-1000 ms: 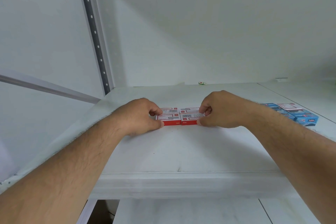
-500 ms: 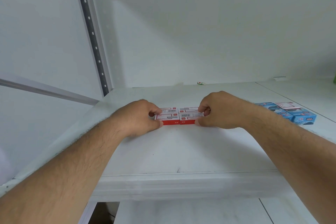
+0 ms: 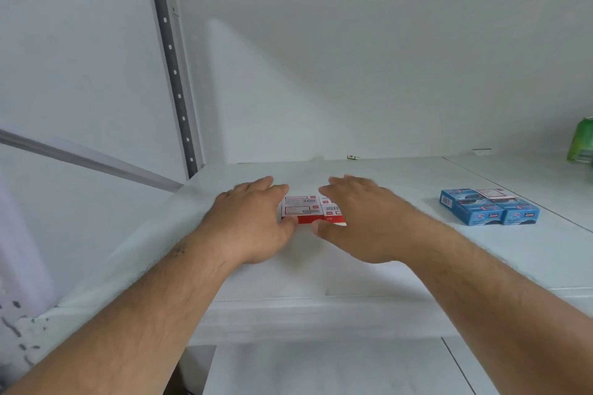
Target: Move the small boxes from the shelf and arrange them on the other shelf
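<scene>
The red-and-white boxes (image 3: 305,210) are seen packed edge to edge as 1 block on the white shelf (image 3: 321,272), well left of the blue boxes (image 3: 487,206). The left hand (image 3: 253,221) is spread flat at the block's left side, thumb at its front edge, nothing gripped. The right hand (image 3: 359,218) is likewise extended over the block's right side, fingers straight, nothing held; contact cannot be confirmed.
</scene>
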`<state>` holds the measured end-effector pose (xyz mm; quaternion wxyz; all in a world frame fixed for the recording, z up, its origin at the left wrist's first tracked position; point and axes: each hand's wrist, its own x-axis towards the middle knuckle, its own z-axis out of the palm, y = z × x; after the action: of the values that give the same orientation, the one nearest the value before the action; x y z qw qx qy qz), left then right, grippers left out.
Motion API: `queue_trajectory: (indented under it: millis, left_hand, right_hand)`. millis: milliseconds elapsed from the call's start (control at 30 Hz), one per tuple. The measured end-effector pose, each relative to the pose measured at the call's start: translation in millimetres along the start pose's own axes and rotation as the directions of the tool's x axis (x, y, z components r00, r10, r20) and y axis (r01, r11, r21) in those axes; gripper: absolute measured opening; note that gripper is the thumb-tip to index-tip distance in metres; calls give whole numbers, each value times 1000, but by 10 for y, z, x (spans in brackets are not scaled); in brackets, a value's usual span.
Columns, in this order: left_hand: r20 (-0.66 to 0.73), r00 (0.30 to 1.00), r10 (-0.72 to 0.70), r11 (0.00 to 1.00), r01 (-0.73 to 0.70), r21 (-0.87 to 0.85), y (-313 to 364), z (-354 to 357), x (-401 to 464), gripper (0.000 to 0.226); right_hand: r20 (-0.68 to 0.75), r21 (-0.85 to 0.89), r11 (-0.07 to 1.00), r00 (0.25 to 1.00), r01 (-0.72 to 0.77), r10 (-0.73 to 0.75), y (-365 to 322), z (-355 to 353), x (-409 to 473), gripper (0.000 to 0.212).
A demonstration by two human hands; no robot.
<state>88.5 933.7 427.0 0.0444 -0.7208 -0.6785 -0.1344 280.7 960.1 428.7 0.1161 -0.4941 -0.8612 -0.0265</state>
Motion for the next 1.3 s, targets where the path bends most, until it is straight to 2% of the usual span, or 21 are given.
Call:
queue_trajectory:
  millis: [167,333,633,800,933,1067,1200,1300]
  left_hand:
    - [-40,998,-48,997,50,53,52,-60,-300,67]
    - [-81,985,-155,982,163,100,222,-169,-650,67]
    - [-130,895,-427,884,443,150,844,-146,-1395,65]
    - [-124,805,-581,790,594,155,1086,-85,-1964,65]
    - [-175,720,-672,700,694,168,1181,-88,-2481,64]
    - [-203,619,-758,588,785,195,1318,-121,-3006,64]
    - [-248,542,-803,511,840,182,1466,-146,-3562,62]
    - [-278,487,-828,457,873,168,1613,-134,-4034,52]
  right_hand:
    - [-55,9,998,997,58,-57,-122,18,-77,55]
    - [-35,59,990,991,128,-126,-139,-62,-211,63]
    - [-22,116,916,923,385,-385,-38,-101,-679,68]
    - [-31,168,829,844,533,-536,-196,-106,-1038,71]
    - [-55,228,729,756,645,-652,-429,-88,-1349,65]
    - [-80,278,632,673,723,-735,-714,-47,-1670,68]
    - [-67,308,546,590,779,-804,-1016,11,-2050,62]
    - [-48,343,474,519,811,-853,-1213,37,-2392,55]
